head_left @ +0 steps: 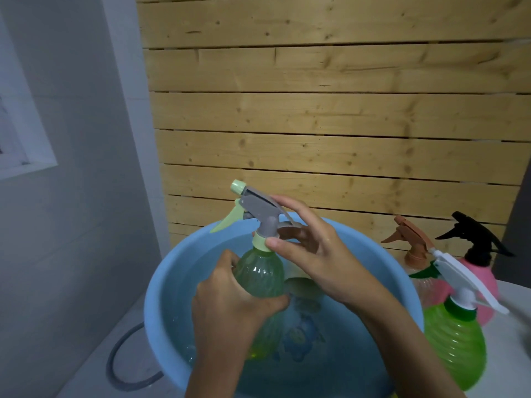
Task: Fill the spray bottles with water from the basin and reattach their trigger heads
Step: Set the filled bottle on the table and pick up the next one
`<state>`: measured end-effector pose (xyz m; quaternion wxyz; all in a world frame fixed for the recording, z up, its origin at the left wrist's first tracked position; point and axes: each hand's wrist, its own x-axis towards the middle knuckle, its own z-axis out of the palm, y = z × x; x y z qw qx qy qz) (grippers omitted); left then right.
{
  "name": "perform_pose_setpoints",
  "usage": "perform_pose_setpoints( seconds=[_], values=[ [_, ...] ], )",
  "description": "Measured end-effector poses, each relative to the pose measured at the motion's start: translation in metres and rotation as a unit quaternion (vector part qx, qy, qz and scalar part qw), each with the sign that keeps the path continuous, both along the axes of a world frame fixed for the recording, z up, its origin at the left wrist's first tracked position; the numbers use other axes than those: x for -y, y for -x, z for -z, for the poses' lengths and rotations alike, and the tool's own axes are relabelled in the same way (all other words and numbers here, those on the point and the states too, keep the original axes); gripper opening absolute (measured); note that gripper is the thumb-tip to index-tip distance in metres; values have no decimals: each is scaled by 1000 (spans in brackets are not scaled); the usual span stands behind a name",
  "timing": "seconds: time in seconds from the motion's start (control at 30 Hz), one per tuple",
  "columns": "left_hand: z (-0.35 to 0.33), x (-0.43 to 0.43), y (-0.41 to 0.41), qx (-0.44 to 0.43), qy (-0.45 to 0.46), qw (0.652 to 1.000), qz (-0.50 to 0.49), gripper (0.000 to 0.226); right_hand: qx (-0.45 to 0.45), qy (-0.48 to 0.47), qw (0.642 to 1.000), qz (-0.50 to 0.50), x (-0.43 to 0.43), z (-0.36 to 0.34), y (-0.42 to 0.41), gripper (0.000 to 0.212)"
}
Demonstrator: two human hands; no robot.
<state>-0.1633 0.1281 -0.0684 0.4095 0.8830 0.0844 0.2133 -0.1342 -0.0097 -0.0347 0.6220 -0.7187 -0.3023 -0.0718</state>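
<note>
here, left hand (230, 305) gripping ribbed translucent green bottle (260, 275), right hand (313, 254) pinching collar

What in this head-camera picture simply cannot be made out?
Head view only:
- The held green bottle: lower half and water level are covered by the left hand.
- The trigger head: whether its collar is screwed tight is hidden under the right hand.
- The brown-headed bottle: its body is hidden behind the basin rim and the white sprayer.
- The basin's near rim is cut off by the bottom edge.
</note>
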Motion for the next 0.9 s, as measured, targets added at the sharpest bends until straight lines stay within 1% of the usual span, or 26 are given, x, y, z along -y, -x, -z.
perform_pose_setpoints(
  seconds=[0.1, 0.2, 0.27, 0.33, 0.37, 0.47, 0.6, 0.73, 0.8, 0.87, 0.9],
  values=[
    [-2, 2, 1, -7, -5, 1000, -4, 67, 25, 29, 999, 16, -1, -1, -2, 48],
    [-2, 3, 2, -2, 12, 1000, -2, 66, 47, 38, 996, 71, -3, 0, -6, 45],
    [-1, 4, 2, 1, 11, 1000, 1, 66, 38, 29, 993, 110, -7, 1, -7, 34],
    [-1, 3, 2, 4, 6, 1000, 1, 67, 8, 9, 993, 116, -10, 1, -6, 25],
    [-1, 3, 2, 5, 4, 1000, 1, 67, -5, 4, 993, 117, -12, 1, -5, 24],
    [-1, 2, 2, 3, -6, 1000, 1, 68, -27, 13, 988, 154, -15, 0, -3, 30],
    [-3, 2, 3, -3, -9, 1000, 5, 69, -10, 34, 967, 251, -24, 1, -1, 55],
    [-5, 3, 4, -13, 5, 1000, 8, 68, -9, 44, 945, 323, -35, 0, 6, 58],
    [-6, 3, 4, -18, 13, 1000, 4, 67, 13, 57, 944, 324, -38, 1, 9, 56],
    [-6, 2, 3, -14, 31, 999, 0, 66, 35, 65, 954, 291, -37, 1, 12, 49],
    [-5, 1, 3, -10, 43, 999, -3, 65, 30, 66, 962, 264, -36, 1, 14, 44]
  ],
)
